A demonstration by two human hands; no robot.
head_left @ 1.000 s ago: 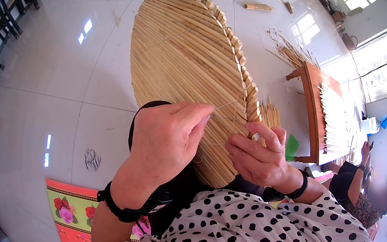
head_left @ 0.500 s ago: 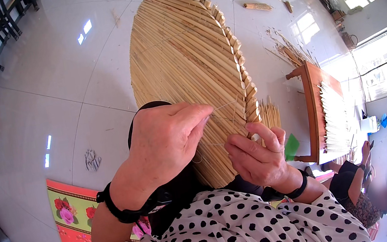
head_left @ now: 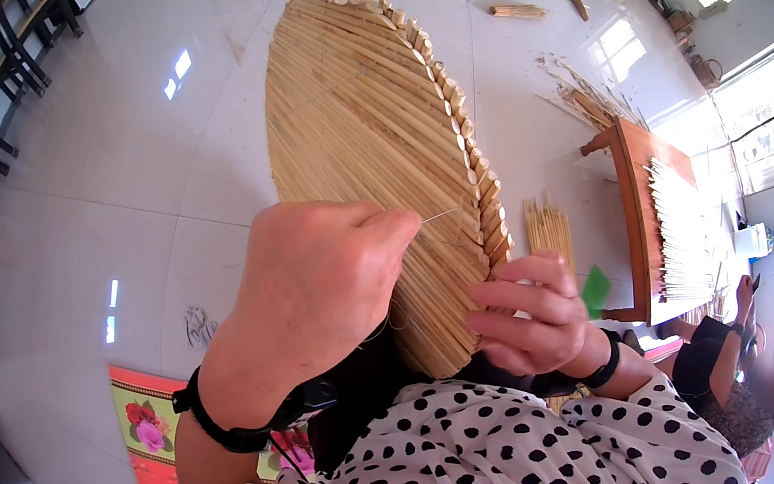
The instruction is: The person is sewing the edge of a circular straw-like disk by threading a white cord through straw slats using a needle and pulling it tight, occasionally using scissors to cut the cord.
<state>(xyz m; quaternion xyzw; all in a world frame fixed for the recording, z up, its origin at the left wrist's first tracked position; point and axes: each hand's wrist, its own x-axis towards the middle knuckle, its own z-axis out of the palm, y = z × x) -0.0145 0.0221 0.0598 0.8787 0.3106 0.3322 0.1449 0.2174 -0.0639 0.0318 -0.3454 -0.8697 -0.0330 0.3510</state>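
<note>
A long oval panel of pale reed stalks (head_left: 370, 133) extends away from my lap, its slanting stalks lying side by side. Along its right side runs a thick knotted edge (head_left: 466, 133) of folded stalk ends. My left hand (head_left: 318, 288) is closed above the panel, pinching a thin pale thread (head_left: 441, 214) that runs taut to the edge; its fingertips hide whether a needle is there. A loose loop of thread hangs below that hand. Lower down, my right hand (head_left: 535, 315) has its fingers bent round the panel's right edge, gripping it.
A bundle of thin stalks (head_left: 547, 229) stands just right of the panel. Further right is a wooden table (head_left: 639, 202) with stalks lined up on it. Loose stalks (head_left: 592, 98) lie behind it. A flowered mat (head_left: 153, 461) is at lower left; another person (head_left: 710, 363) sits at lower right.
The thread between my left hand and the edge looks shorter. My right hand has shifted slightly right and down, its fingers a little more spread. The panel's far end has dipped slightly in view.
</note>
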